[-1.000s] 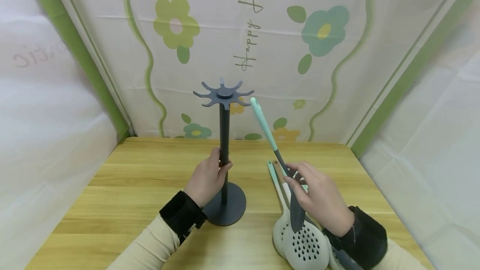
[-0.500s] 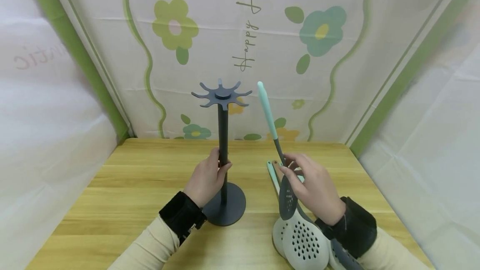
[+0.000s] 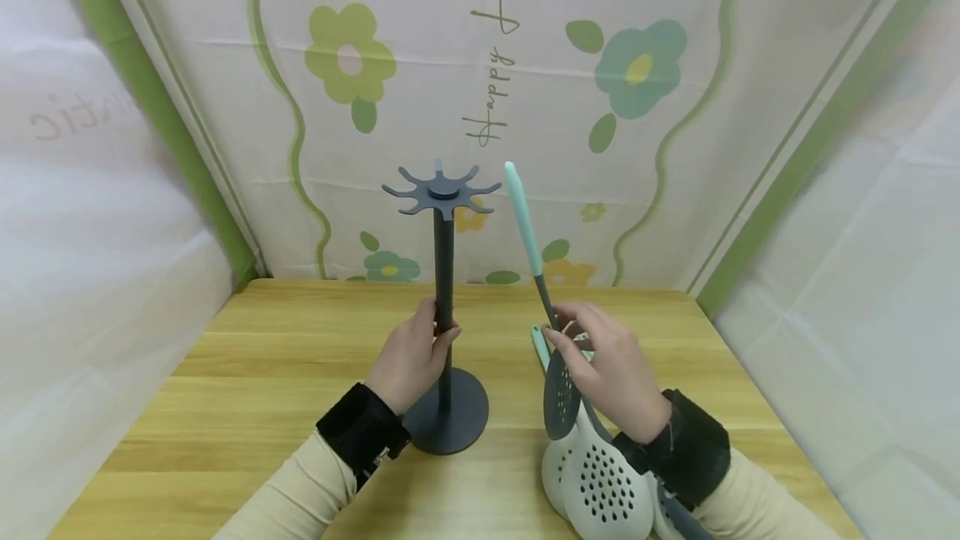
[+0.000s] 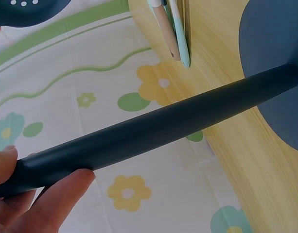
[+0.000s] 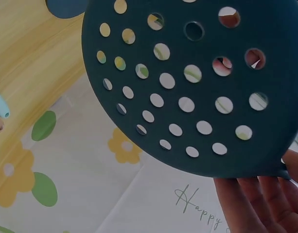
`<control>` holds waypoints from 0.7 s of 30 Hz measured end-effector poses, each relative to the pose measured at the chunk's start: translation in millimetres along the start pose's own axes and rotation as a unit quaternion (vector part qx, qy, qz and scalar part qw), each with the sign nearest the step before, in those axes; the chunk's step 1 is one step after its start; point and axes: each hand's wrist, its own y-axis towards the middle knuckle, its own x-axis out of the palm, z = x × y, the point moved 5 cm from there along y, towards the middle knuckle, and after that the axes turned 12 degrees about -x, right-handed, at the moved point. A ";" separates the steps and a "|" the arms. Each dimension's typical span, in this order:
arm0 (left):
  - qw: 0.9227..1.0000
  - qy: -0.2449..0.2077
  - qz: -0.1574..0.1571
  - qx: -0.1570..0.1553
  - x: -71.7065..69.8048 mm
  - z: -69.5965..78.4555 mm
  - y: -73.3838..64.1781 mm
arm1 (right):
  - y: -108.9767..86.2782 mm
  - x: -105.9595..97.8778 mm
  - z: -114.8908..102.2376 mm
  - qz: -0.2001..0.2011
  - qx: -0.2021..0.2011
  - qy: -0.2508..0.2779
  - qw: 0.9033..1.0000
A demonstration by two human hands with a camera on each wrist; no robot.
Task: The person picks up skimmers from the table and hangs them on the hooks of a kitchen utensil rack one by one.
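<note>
A dark utensil stand [image 3: 444, 265] with a star-shaped top of several hooks rises from a round base on the table. My left hand [image 3: 408, 361] grips its post, thumb and fingers around it; the left wrist view shows the post [image 4: 139, 136] running down to the base. My right hand [image 3: 611, 365] pinches a dark skimmer [image 3: 561, 398] by its neck, just above the perforated head. Its mint handle [image 3: 523, 219] points up, slightly tilted, to the right of the hooks and apart from them. In the right wrist view the holed skimmer head [image 5: 187, 87] fills much of the picture.
Beneath my right hand lies a pile of utensils, among them a pale perforated skimmer [image 3: 607, 486] and one with a mint handle end [image 3: 540, 347]. The wooden table [image 3: 300, 357] meets a flower-printed cloth [image 3: 435, 90] at the back.
My right hand has lifted the skimmer a little and moved it left toward the stand, and its holed head has turned into view. My left hand keeps its grip on the post.
</note>
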 end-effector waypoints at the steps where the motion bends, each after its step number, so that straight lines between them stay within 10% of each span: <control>1: 1.000 0.001 0.000 0.000 0.0 -0.1 -0.2 | -0.3 0.7 0.4 0.000 0.002 0.001 1.000; 21: 1.000 0.000 0.004 0.007 0.6 -0.5 -0.3 | -1.1 13.0 2.7 -0.011 0.000 0.020 1.000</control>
